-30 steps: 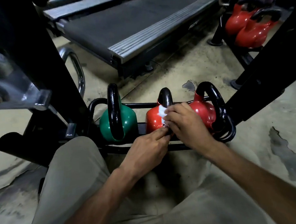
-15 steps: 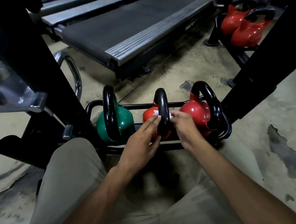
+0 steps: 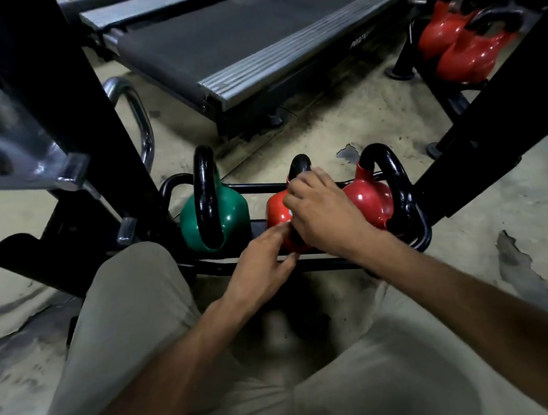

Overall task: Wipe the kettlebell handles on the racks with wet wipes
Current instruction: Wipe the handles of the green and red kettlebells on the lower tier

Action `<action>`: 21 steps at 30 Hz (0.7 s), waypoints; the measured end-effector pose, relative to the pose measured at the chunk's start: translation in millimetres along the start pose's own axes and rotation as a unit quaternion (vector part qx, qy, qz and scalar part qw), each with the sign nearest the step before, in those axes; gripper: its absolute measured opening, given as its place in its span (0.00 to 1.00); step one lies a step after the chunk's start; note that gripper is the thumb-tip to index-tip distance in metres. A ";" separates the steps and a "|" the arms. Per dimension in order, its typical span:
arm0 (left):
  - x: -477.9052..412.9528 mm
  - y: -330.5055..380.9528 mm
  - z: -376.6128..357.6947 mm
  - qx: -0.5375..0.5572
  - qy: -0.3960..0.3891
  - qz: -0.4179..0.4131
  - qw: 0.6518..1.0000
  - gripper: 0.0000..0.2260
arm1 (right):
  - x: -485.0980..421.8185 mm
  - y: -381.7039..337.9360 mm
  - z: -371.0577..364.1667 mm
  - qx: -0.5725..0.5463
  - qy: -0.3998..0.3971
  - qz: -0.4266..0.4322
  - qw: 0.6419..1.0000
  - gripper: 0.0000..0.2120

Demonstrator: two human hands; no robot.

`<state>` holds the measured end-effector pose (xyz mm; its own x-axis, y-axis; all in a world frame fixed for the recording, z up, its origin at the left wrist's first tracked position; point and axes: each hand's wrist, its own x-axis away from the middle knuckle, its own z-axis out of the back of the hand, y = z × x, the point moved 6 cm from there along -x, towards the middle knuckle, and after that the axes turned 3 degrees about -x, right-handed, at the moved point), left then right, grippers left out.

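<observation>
Since the frame 0.5 s earlier, the R hand [image 3: 325, 213] has shifted from the right flank of the middle handle [image 3: 300, 166] to lie over it, and the L hand [image 3: 261, 269] has dropped lower, toward the handle's near end.

R hand: fingers curled over and round the middle handle, covering most of it; only the top of the black loop shows above the knuckles. A small white sliver of the wet wipe [image 3: 288, 213] shows at the fingers' left edge, against the red body; the rest of the wipe is hidden under the hand.

L hand: index finger stretched fwd to the handle's lower end, tip just beside the R hand; other fingers loosely bent. Whether it pinches any part of the wipe cannot be told.

Middle red kettlebell [image 3: 276, 213] sits in the low black rack [image 3: 255, 186], btwn the green kettlebell [image 3: 231, 216] on its left and a second red kettlebell [image 3: 369, 200] on its right; both neighbours stand w/ black handles upright.

Person crouches at the rack, knees in beige trousers [image 3: 127, 314] either side of the arms.

Bkgd: treadmill [image 3: 238, 34] beyond the rack; more red kettlebells [image 3: 469, 51] on another rack, upper right.
</observation>
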<state>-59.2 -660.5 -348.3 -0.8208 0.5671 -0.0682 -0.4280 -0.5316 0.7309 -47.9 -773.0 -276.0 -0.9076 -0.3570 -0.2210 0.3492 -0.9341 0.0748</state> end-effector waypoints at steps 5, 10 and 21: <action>-1.2 -19.9 -7.3 -0.061 -0.057 0.042 0.996 0.21 | -13.5 -28.0 -18.0 0.164 -0.273 0.064 0.946 0.17; -1.8 -19.8 -13.7 -0.094 -0.059 0.035 0.993 0.25 | 6.7 -31.3 -11.4 0.135 -0.144 0.141 0.970 0.12; -8.1 -25.5 -10.2 -0.085 -0.055 0.025 0.994 0.31 | 66.1 11.4 -3.5 -0.214 0.201 -0.124 0.948 0.01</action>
<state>-45.5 -657.9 -373.3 -0.8005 0.5974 0.0478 -0.4527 -0.6550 0.6050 -103.1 -807.2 -293.2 -0.8418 -0.0145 -0.5396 0.2778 -0.8687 -0.4101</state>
